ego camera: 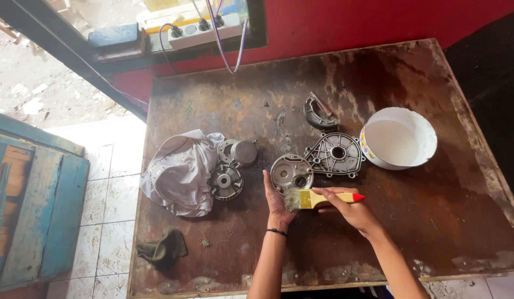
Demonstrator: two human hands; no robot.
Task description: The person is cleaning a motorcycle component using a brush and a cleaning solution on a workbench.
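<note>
The right hand (350, 209) is closed around the pale wooden handle of a paintbrush (318, 198), which lies nearly level with its red tip pointing right and its worn bristles pointing left. The bristles rest against the left hand (276, 202), which is open, fingers extended flat, holding nothing; its fingertips touch the lower edge of the round metal housing (291, 173). All further positions are given relative to this round metal housing. Directly to its right, touching or nearly touching, lies a ribbed metal cover plate (335, 154) with a central hole. Beyond the plate, further right, stands a white bowl (400, 138) holding pale liquid. Above and to the right lies a curved brake shoe (319, 115). To the left lie two smaller round metal parts (232, 166), one above the other, resting against a crumpled white cloth (180, 173). Well below and left, a dark green rag (163, 249) hangs at the edge of the stained wooden table (434, 221).
</note>
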